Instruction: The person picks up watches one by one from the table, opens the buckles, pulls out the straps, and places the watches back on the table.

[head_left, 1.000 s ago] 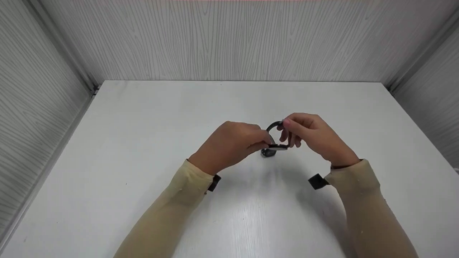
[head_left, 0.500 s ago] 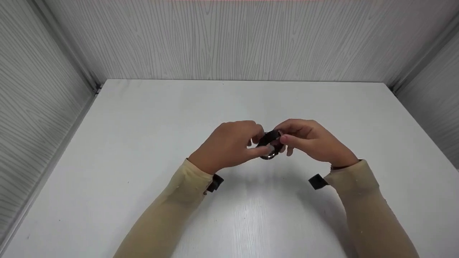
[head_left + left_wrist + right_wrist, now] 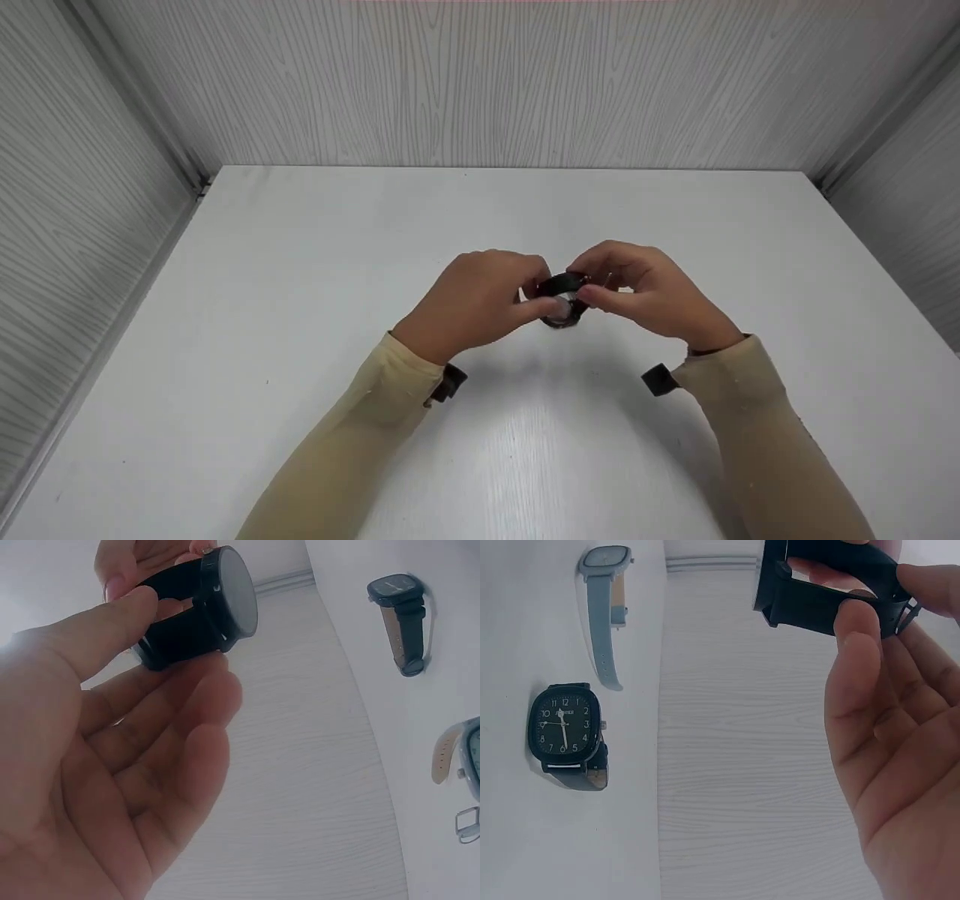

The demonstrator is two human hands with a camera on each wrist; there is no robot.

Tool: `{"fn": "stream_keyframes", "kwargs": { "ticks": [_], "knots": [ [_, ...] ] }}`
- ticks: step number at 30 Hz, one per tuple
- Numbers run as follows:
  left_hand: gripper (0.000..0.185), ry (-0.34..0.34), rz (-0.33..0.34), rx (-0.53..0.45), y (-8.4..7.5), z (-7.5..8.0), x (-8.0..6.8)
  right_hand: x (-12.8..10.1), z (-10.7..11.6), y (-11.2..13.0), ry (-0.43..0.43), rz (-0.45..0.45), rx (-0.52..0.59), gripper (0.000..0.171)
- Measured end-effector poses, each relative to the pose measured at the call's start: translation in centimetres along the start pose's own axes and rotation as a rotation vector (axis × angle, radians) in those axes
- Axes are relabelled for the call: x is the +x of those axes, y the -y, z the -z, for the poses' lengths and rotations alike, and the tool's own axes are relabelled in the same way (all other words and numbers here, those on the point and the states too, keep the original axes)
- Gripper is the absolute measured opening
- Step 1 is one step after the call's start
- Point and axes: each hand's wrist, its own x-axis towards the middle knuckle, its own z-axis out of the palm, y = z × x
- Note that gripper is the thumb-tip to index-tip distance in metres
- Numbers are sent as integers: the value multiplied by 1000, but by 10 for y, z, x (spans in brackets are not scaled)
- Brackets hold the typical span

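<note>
A black watch (image 3: 561,298) with a round face is held above the white table (image 3: 300,262), between both hands. My left hand (image 3: 541,301) pinches it at the case, thumb in front, and the left wrist view shows the watch (image 3: 199,611) against the thumb and fingers. My right hand (image 3: 590,289) grips the strap from the right. In the right wrist view the black strap (image 3: 825,604) lies between thumb and fingers, with a buckle end at the right. The strap is curled into a loop.
Other watches lie on the white surface in the wrist views: a light blue watch (image 3: 604,600), a black square-faced watch (image 3: 564,727), a dark-strapped watch (image 3: 401,622) and a pale-strapped watch (image 3: 465,765). Grey panelled walls enclose the table on three sides.
One second ago the strap arched open above the case. Since then the hands have drawn closer together and the strap has been folded down into a tight loop.
</note>
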Motion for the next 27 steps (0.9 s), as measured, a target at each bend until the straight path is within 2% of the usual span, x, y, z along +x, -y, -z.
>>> {"fn": "stream_keyframes", "kwargs": {
  "ticks": [4, 13, 19, 27],
  "knots": [
    [23, 29, -1, 23, 1, -1, -1, 1, -1, -2, 4, 17, -42, 20],
    [17, 6, -16, 34, 0, 0, -1, 2, 0, -2, 49, -26, -64, 16],
    [16, 6, -28, 37, -1, 1, -1, 2, 0, 0, 49, -26, -78, 16],
    [19, 12, -42, 13, -1, -2, 0, 3, 0, -4, 50, -7, -47, 12]
  ]
}}
